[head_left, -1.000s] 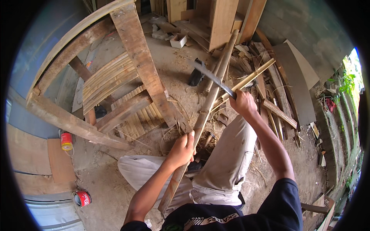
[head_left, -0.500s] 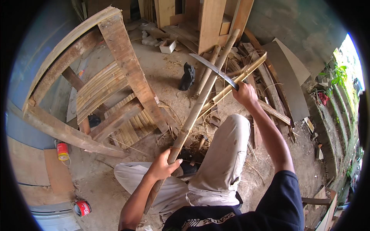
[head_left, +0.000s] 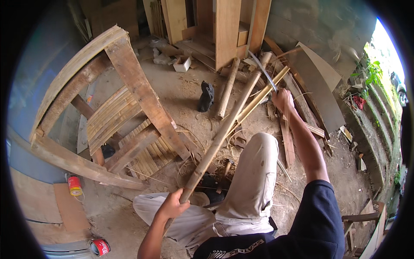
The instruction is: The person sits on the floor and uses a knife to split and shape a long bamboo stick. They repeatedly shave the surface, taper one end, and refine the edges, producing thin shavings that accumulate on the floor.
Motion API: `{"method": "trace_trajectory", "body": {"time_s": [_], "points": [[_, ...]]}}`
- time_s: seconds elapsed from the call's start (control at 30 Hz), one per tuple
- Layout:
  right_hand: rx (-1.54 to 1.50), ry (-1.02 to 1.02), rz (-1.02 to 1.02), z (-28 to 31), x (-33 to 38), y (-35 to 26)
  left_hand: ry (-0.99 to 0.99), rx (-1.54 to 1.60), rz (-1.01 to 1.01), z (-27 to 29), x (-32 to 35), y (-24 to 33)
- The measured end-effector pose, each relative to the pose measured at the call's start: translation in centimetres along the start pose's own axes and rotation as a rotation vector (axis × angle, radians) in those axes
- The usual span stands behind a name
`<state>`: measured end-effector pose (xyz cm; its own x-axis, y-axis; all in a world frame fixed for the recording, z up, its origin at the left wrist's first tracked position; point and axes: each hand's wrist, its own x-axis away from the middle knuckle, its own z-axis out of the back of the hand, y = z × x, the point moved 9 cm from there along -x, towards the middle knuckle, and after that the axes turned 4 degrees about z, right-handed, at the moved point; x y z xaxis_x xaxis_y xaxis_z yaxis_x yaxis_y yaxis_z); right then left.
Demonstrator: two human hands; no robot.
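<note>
A long bamboo pole (head_left: 220,139) slants from beside my lap to the woodpile at the far right. My left hand (head_left: 174,204) is closed around its near part, above my folded left leg. In my right hand (head_left: 283,102) is a machete (head_left: 264,71), gripped by the handle, which my fingers mostly hide. Its long, slightly curved blade points away and a little left, crossing near the pole's far end; whether it touches the pole I cannot tell. Split bamboo (head_left: 262,100) lies just right of the pole. A hammer (head_left: 224,175) rests on the ground between my legs.
At left stands a wooden frame (head_left: 142,86) with bamboo slats (head_left: 114,114). A black bag (head_left: 206,96) and a shorter bamboo piece (head_left: 228,88) lie ahead. Boards (head_left: 302,99) are piled at right. Two cans (head_left: 74,185) sit at far left, and a white box (head_left: 182,64) lies farther back.
The machete has swung from pointing left across the pole to pointing mostly away. My right hand has shifted slightly right, and the pole's far end sits lower in view. The whole view has shifted a little.
</note>
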<state>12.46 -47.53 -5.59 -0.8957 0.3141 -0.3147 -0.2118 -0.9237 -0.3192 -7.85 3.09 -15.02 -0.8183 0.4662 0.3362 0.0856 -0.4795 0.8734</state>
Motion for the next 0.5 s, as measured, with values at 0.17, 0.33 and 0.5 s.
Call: {"method": "trace_trajectory", "body": {"time_s": [0.17,0.33,0.5], "points": [[-0.028,-0.126,-0.17,-2.2,-0.9,5.0,-0.127,0.209,0.335,-1.1,0.5,-4.5],[-0.295,0.062,-0.537,-2.4,1.6,10.1,-0.042,0.103,0.227,-1.0,0.5,-5.3],[-0.894,-0.032,-0.384,-4.9,3.5,3.4,0.232,-0.085,-0.162,0.1,-1.4,-2.1]]}}
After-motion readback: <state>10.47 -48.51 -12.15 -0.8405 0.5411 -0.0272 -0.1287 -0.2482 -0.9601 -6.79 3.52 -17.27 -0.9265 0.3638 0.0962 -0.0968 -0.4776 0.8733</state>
